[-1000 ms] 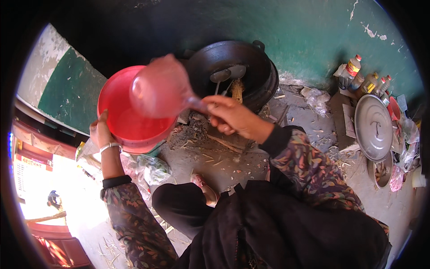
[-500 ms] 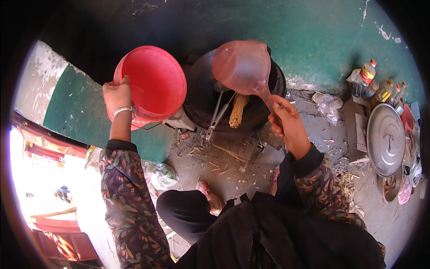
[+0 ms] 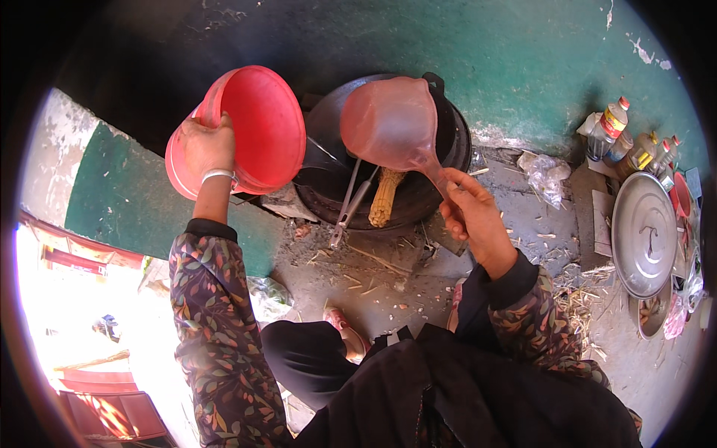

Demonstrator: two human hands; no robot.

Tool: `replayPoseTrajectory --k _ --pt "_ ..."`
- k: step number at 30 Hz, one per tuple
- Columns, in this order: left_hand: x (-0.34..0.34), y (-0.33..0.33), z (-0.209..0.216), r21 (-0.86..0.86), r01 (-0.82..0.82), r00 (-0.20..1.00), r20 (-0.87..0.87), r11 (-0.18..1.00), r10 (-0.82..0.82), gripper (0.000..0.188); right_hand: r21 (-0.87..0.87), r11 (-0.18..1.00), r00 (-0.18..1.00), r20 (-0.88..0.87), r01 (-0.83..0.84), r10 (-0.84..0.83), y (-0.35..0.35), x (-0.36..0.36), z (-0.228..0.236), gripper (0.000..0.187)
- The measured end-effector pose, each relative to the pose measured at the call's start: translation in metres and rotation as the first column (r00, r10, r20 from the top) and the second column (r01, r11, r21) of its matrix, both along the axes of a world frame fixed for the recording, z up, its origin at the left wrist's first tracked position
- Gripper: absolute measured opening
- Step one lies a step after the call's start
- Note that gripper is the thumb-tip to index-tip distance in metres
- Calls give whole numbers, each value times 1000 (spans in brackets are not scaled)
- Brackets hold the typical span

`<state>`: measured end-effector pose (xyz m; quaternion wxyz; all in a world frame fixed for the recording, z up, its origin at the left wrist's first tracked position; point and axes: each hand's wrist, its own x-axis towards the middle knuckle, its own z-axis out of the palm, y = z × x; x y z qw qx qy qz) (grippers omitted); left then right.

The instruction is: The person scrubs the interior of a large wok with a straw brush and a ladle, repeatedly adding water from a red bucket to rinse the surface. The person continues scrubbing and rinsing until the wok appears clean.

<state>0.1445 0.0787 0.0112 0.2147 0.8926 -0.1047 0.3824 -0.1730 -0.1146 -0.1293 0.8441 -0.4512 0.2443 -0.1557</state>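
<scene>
My left hand is closed on the rim of a red plastic bucket, which it holds tilted with the mouth toward the wok. In my right hand is the handle of a pinkish translucent water scoop, held over the wok and hiding part of it. The dark wok sits below both. Across its near edge lie a straw brush and metal long-handled utensils; their far ends are partly hidden by the scoop.
On the right, a round metal lid leans near several bottles and a metal bowl. A plastic bag lies by the green wall. Straw bits litter the floor, and a red chair-like thing stands at lower left.
The bucket has shifted slightly up and left and tilted more toward the wok, uncovering more of it. The scoop has moved a little left relative to the wok.
</scene>
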Motion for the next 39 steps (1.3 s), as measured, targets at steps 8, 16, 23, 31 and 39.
replayPoseTrajectory --k 8,16,23,31,39 --pt "-14 -28 -14 99 43 996 69 994 -49 53 17 1000 1000 -4 -11 12 -2 -3 0 36" --pt "-31 -38 -20 164 95 988 101 982 -113 50 17 1000 1000 -4 -10 10 -3 -6 -2 37" --pt "-44 -40 -30 290 141 951 225 947 -211 50 6 1000 1000 0 -1 1 -3 -6 -3 36" --pt "-28 6 -1 92 89 917 380 992 -118 53 -27 999 999 29 18 -17 1 0 -8 33" --pt "-33 147 1 -410 -144 984 41 900 176 67 -327 942 995 86 70 -44 22 7 -10 36"
